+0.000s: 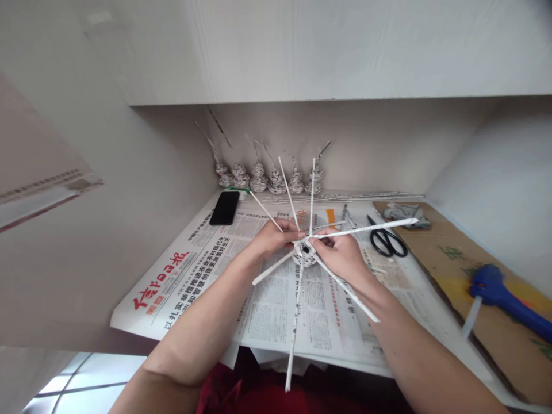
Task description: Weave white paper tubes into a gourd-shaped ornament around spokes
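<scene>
Between my hands is a small round woven newspaper piece [304,260] with a dark hole in the middle of its top. Several thin rolled-paper sticks [364,228] fan out from it in all directions, one of them pointing down toward me. My left hand [276,237] is closed on the left side of its rim, thumb on top near the base of the sticks. On the opposite side my right hand [340,252] pinches the rim, the thumb close to the hole. The fingertips of both hands are partly hidden behind the piece and its sticks.
Newspaper [202,276] covers the table. Gourd-shaped woven paper figures [259,179] line the back wall, with loose paper sticks [345,197] beside them. A black phone [225,208] lies left. Black scissors [388,241], a grey cloth [407,214] and a blue glue gun [509,296] on cardboard [448,270] are right.
</scene>
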`<state>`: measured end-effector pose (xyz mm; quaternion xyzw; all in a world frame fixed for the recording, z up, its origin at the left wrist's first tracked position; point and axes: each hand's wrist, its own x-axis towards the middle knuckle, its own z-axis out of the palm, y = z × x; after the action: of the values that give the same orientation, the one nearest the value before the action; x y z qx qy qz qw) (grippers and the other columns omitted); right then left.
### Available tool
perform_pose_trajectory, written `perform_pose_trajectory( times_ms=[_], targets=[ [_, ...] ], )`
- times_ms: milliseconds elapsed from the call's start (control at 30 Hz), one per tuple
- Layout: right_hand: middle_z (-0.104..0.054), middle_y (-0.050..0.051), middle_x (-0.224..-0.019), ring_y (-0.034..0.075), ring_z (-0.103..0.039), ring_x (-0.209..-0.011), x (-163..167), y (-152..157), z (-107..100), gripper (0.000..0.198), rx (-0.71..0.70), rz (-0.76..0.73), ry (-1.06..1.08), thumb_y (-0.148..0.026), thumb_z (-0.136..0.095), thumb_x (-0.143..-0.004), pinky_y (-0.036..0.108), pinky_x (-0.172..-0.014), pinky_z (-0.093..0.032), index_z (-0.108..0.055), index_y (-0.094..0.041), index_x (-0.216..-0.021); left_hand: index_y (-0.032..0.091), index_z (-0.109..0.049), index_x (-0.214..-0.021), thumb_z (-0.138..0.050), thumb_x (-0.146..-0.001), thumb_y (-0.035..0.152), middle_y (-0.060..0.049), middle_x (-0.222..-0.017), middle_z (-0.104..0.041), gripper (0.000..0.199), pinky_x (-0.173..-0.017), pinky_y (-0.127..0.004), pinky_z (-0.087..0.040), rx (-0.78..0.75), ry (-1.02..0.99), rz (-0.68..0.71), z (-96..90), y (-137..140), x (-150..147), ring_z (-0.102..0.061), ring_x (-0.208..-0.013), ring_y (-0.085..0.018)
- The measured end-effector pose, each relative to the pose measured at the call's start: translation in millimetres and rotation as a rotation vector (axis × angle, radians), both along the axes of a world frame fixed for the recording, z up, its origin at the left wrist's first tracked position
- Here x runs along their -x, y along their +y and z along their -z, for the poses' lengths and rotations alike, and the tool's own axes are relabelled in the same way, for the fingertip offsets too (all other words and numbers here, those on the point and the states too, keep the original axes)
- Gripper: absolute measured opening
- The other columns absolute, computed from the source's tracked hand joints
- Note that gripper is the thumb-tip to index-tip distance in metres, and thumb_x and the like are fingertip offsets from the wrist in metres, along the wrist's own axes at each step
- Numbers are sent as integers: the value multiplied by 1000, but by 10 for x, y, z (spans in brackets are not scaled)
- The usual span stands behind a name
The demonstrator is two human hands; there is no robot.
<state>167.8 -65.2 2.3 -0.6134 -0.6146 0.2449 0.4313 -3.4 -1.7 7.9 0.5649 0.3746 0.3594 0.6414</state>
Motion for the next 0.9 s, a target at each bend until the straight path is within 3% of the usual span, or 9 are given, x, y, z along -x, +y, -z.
perform_pose_trajectory(
  times_ms=[267, 667, 900],
  targets=[
    [-69, 2, -68, 18, -63, -63, -9, 17, 5, 16, 2, 10, 1, -36, -62, -78, 27, -60, -45, -65, -21, -76, 12, -61, -64, -82, -58, 33, 1, -57, -59, 30, -52, -22, -40, -40, -24, -88, -22, -74, -67, -52, -51, -8],
    [-70, 2, -69, 18, -64, -64, -22, 17, -18, 17, 8, 22, -44, -36, -61, -78, 27, -60, -44, -66, -21, -76, 14, -55, -65, -86, -52, 31, 3, -59, -59, 37, -53, -22, -43, 90, -200, -101, 134, -6, -130, -57, -55, -10],
    [-71, 2, -70, 18, -64, -64, -18, 22, -16, 15, 11, 25, -20, -35, -61, -77, 27, -60, -45, -67, -21, -76, 14, -59, -72, -85, -54, 32, 1, -66, -63, 36, -53, -23, -45, 98, -243, -105, 130, -17, -144, -58, -56, -11]
  ],
)
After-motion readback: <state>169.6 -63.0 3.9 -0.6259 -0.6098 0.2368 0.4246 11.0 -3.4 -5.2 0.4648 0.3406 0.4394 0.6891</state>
